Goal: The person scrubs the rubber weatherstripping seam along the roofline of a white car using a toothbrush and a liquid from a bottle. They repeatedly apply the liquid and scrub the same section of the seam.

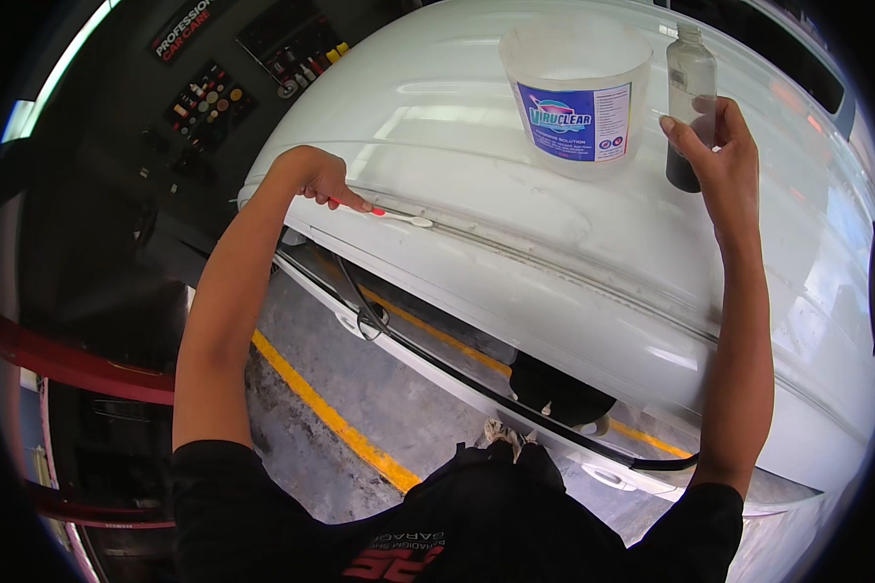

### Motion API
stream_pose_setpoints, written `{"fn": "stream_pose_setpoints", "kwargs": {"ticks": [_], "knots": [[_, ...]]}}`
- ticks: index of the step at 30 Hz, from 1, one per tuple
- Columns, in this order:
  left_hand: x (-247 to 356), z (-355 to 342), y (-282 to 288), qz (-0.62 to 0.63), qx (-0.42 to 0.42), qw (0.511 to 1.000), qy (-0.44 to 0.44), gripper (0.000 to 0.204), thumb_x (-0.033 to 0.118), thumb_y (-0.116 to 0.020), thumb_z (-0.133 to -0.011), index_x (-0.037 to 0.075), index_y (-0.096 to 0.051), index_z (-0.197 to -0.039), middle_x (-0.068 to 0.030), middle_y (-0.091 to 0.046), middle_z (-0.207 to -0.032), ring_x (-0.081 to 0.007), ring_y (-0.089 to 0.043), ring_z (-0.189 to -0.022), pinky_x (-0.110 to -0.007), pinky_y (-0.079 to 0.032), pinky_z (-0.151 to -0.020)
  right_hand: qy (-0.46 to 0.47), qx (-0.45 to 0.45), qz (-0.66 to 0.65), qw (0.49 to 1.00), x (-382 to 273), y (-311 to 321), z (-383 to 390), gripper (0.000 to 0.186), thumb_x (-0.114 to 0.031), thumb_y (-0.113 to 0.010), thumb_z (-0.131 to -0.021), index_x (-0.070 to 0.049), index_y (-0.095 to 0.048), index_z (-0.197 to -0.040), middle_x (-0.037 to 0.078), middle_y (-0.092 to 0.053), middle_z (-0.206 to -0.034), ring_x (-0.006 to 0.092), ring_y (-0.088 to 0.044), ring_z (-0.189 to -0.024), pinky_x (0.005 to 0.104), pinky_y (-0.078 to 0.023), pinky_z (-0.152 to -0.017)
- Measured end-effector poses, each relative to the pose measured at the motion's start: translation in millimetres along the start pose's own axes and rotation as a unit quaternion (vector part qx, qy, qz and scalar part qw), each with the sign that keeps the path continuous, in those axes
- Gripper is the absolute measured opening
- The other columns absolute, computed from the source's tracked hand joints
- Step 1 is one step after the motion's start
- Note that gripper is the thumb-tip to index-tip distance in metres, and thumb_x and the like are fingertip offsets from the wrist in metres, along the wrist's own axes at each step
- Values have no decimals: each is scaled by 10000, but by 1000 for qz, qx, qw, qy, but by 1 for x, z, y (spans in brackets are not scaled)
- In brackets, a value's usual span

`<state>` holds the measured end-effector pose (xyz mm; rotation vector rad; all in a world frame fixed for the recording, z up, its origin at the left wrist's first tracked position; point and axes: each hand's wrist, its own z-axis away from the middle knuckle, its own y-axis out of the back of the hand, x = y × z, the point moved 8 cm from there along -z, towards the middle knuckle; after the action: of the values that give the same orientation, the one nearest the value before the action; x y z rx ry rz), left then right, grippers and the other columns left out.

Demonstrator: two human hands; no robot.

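Note:
My left hand (323,180) grips a slim red-and-white brush (408,221), its far end lying along the grooved channel (515,255) near the edge of a white vehicle roof (408,126). At the upper right, my right hand (715,160) is wrapped round an upright clear bottle (692,78) with dark contents in its lower part. Just left of the bottle, a translucent white bucket (583,73) with a blue label stands on the roof.
Below the roof edge are an open door (622,471) with a black seal and concrete floor with a yellow line (331,408). A red rack (97,379) is at left; a dark wall holds car-care supplies (204,107).

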<state>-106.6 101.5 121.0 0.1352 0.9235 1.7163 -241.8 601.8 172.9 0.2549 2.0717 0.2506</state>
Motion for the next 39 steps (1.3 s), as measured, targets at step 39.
{"fn": "stream_pose_setpoints", "kwargs": {"ticks": [39], "knots": [[79,8,16,-5,8,997,-74,847,865,-819,-593,42,-692,-751,-52,-518,-636,-187,-471,-566,-360,-320,-502,-24,-8,35,999,23,3,-3,662,-437,-852,-756,14,-648,-1196,102,-684,-934,188,-661,-863,322,-529,-811]]}}
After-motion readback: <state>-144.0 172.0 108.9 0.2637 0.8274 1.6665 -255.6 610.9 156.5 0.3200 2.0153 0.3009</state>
